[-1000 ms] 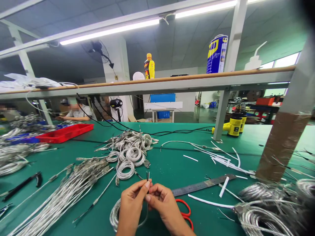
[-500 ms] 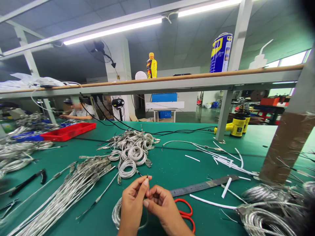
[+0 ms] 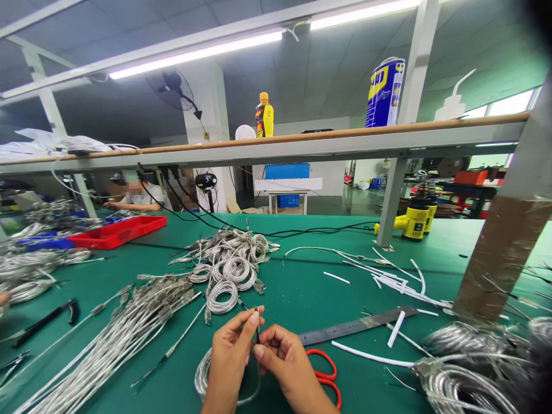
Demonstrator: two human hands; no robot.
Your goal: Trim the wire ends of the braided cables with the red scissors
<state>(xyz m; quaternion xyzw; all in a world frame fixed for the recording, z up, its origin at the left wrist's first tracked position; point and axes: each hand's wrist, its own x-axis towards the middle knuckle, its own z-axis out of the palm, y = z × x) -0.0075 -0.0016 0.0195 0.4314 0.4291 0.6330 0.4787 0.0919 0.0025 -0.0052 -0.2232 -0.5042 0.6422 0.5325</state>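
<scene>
My left hand point(image 3: 236, 348) pinches the thin dark tip of a cable point(image 3: 257, 332) between thumb and forefinger. Just below it, my right hand point(image 3: 280, 353) is closed on the same cable, its thumb against the curled forefinger. From there the clear silvery cord runs down to a coil point(image 3: 202, 376), partly hidden behind my left hand. Red-handled scissors point(image 3: 325, 374) lie beside my right hand, their blades hidden. Beyond it, a steel ruler point(image 3: 357, 326) lies slanted on the green mat.
Coiled cables point(image 3: 233, 270) are piled ahead, with a bundle of straight cables point(image 3: 116, 339) to the left. White tubing pieces point(image 3: 394, 282) lie at right near a shelf post point(image 3: 390, 201). Another person's hand point(image 3: 4, 300) shows at the left edge, near black-handled pliers point(image 3: 45, 323).
My hands have parted slightly, so more of the dark cable end shows between them. Another person's hand has come in at the left edge.
</scene>
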